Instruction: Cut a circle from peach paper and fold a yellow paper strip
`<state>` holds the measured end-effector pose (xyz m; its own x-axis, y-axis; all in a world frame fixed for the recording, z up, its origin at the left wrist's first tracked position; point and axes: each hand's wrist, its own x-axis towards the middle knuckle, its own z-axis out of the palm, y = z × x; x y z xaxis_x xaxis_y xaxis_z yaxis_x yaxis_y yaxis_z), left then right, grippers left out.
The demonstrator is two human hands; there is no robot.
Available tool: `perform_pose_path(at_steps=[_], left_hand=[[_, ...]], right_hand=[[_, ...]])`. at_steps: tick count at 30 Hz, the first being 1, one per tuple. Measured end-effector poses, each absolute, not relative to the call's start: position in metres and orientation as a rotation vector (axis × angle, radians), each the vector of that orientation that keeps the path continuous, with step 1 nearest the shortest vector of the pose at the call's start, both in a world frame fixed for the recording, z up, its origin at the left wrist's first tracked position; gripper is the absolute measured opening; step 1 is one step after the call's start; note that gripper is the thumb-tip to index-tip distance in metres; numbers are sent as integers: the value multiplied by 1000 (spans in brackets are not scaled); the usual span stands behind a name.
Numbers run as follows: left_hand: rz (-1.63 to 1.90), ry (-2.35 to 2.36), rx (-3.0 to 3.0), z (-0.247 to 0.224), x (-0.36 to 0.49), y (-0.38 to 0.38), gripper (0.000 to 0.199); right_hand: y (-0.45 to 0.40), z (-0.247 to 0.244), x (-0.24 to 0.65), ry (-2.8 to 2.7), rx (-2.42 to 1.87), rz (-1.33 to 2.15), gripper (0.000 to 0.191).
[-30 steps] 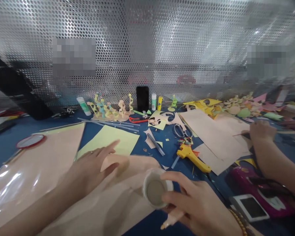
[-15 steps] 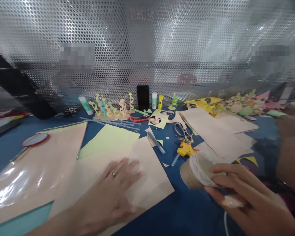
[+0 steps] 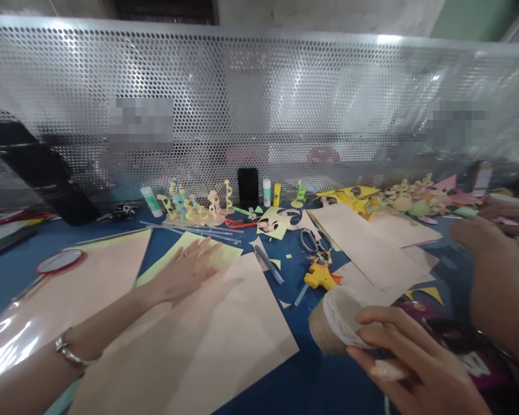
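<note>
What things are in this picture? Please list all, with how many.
Perforated metal screen: one, silver, behind table.
Tabletop: one, blue, under everything.
Phone: one, black, upright at back.
Glue sticks: three, green, white, yellow, back.
Paper sculptures: several, yellow and pastel, back left.
Scissors: one, grey, centre.
Glue gun: one, yellow, centre right.
Peach paper sheets: several, peach, left and right.
Green paper sheet: one, pale green, under left hand.
Round disc: one, red rim, far left.
Beige roll: one, beige, in right hand.
Other person's hands: two, right edge.
Left hand: one, on green and peach sheets.
Right hand: one, holding roll.
</note>
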<state>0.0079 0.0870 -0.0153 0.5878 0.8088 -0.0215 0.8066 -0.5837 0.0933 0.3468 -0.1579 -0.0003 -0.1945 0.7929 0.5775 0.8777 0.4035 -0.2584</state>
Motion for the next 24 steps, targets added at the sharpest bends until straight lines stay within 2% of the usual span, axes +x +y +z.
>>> perform_pose_path(at_steps=[7,12,18,24], left_hand=[[237,1183,2828,28,67,126,64],[200,922,2899,26,153,143,76],[167,874,2926,13,220,165,41],[169,1061,2866,21,222,193,28]], right_hand=[[-146,6,333,-2144,-1314,-64,10],[-134,3,319,-2123,-1241,-3,8],[-125,-5,312,-2094,-1152,-154,9],[-123,-12,312,-2115,-1183,-213,9]])
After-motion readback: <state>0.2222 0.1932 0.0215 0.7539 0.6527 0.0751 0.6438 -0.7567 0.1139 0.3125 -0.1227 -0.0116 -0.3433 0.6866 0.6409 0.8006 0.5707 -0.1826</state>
